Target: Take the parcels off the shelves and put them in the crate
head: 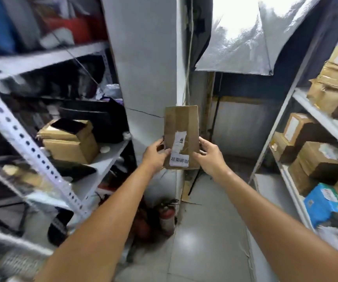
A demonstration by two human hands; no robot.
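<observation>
I hold a flat brown cardboard parcel [181, 127] with white labels upright in front of me, in the aisle between two shelf units. My left hand [155, 154] grips its lower left edge, thumb on the front. My right hand [209, 155] grips its lower right edge. More brown parcels [314, 157] sit stacked on the right shelves, and an opened brown box [70, 139] sits on the left shelf. No crate is in view.
A white metal shelf unit [41, 159] stands at the left, another [314, 110] at the right. A grey pillar [145, 58] rises straight ahead. Red fire extinguishers [167, 216] stand on the tiled floor at its foot. A blue box [324, 204] lies on the lower right shelf.
</observation>
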